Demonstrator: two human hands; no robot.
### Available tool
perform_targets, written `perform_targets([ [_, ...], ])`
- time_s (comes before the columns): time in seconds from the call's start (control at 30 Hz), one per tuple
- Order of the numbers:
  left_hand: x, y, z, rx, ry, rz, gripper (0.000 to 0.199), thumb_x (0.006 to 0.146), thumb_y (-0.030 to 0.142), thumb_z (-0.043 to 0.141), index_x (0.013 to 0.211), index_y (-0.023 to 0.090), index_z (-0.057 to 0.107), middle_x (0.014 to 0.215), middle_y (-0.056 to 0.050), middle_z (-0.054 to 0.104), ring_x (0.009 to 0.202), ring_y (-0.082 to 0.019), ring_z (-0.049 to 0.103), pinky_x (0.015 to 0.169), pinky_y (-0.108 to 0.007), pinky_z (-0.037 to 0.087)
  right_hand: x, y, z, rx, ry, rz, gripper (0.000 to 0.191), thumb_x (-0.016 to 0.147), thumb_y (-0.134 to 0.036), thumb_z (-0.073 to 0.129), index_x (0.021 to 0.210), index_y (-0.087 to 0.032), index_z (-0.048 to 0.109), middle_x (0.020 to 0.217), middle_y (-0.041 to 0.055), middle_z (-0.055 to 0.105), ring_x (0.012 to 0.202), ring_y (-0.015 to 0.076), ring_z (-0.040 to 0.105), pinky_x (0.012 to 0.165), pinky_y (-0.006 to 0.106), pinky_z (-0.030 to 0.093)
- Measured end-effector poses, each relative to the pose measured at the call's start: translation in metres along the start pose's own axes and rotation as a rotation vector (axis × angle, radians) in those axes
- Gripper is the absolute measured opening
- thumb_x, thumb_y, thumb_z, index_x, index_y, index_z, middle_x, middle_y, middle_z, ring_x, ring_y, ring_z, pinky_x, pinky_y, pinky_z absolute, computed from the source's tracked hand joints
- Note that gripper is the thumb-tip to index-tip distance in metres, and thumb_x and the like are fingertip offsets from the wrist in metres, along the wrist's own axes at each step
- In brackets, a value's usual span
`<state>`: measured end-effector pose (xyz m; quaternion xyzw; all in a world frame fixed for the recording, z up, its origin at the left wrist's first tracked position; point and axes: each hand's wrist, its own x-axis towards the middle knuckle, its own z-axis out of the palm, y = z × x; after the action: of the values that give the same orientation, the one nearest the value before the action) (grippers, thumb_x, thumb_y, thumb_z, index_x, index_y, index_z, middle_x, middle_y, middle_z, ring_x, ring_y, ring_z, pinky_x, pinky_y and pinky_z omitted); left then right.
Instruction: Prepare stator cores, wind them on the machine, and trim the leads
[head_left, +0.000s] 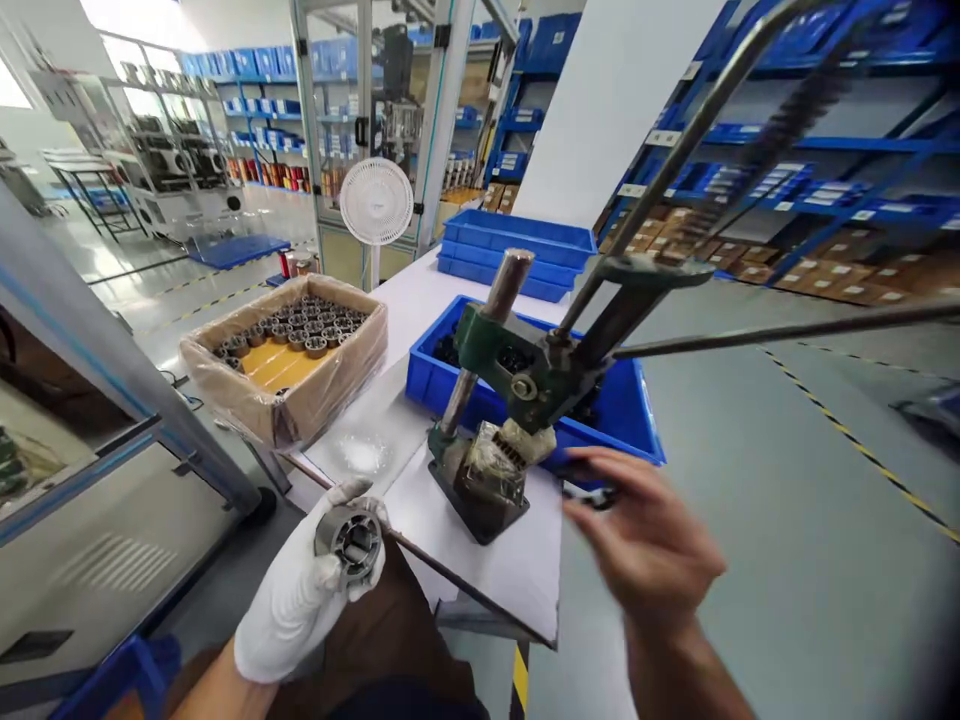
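Note:
My left hand (pixel 307 580), in a white glove, is closed around a grey metal stator core (pixel 351 545) with slots around its open centre. It is held in front of the table's near edge. My right hand (pixel 645 525) is bare and slightly blurred. Its thumb and fingers pinch a small black plastic part (pixel 592 497), whose exact shape I cannot make out. Between my hands, a green hand press (pixel 517 370) stands on the table corner. A tape-wrapped block (pixel 495 465) sits on its base, under the ram.
A plastic-lined cardboard box (pixel 330 395) holds several stator cores. Behind the press, a blue bin (pixel 427 385) contains black parts. Stacked blue bins (pixel 517 245) and a white fan (pixel 376 202) stand farther back. The press lever (pixel 795 330) reaches out to the right.

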<state>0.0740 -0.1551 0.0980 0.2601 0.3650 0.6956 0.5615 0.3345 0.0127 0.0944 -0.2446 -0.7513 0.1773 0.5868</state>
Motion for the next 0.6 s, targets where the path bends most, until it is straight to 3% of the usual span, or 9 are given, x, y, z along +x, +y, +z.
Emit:
perform_targets([
  [0.07,0.002,-0.007,0.005,0.075,0.032,-0.006,0.072,0.057,0.057,0.086,0.119,0.027,0.066,0.102,-0.008,0.069,0.077,-0.016,0.062,0.063,-0.025,0.052,-0.01,-0.041,0.029,0.255,-0.173,-0.141,0.045,0.082,-0.022,0.078,0.121,-0.02,0.056,0.115,0.0124,0.065,0.106,0.0257,0.064,0.09,0.042,0.053],
  [0.13,0.003,-0.013,0.008,0.149,0.06,0.009,0.075,0.046,0.055,0.091,0.112,0.026,0.069,0.101,-0.007,0.071,0.084,-0.022,0.065,0.072,-0.031,0.057,-0.01,-0.068,0.06,0.4,-0.26,-0.263,0.05,0.086,-0.031,0.074,0.128,-0.016,0.051,0.114,0.0151,0.067,0.109,0.0253,0.064,0.091,0.042,0.054],
  [0.2,-0.001,-0.016,0.009,0.195,0.069,0.024,0.083,0.033,0.048,0.096,0.108,0.024,0.07,0.105,-0.008,0.071,0.095,-0.028,0.067,0.083,-0.036,0.058,-0.008,-0.081,0.084,0.452,-0.274,-0.321,0.055,0.092,-0.039,0.065,0.136,-0.013,0.044,0.113,0.0171,0.067,0.115,0.0251,0.062,0.093,0.043,0.054],
  [0.27,-0.007,-0.014,0.01,0.256,0.088,0.051,0.088,0.031,0.042,0.097,0.112,0.023,0.068,0.114,-0.01,0.07,0.106,-0.033,0.065,0.09,-0.04,0.057,-0.01,-0.086,0.097,0.447,-0.303,-0.335,0.056,0.097,-0.039,0.057,0.143,-0.012,0.037,0.12,0.0193,0.065,0.125,0.0266,0.056,0.099,0.047,0.052],
  [0.4,-0.021,-0.005,0.01,0.422,0.163,0.15,0.075,0.048,0.037,0.093,0.117,0.024,0.065,0.119,-0.008,0.07,0.11,-0.03,0.067,0.092,-0.037,0.057,-0.018,-0.084,0.099,0.414,-0.439,-0.349,0.052,0.097,-0.025,0.056,0.143,-0.01,0.039,0.135,0.0231,0.052,0.133,0.0324,0.046,0.104,0.054,0.047],
  [0.6,-0.023,-0.002,0.011,0.472,0.147,0.187,0.083,0.038,0.05,0.094,0.111,0.023,0.066,0.103,-0.005,0.074,0.091,-0.024,0.072,0.079,-0.027,0.06,-0.013,-0.088,0.089,0.373,-0.399,-0.356,0.043,0.096,-0.033,0.06,0.13,-0.009,0.051,0.102,0.0144,0.058,0.098,0.0219,0.056,0.082,0.04,0.054],
])
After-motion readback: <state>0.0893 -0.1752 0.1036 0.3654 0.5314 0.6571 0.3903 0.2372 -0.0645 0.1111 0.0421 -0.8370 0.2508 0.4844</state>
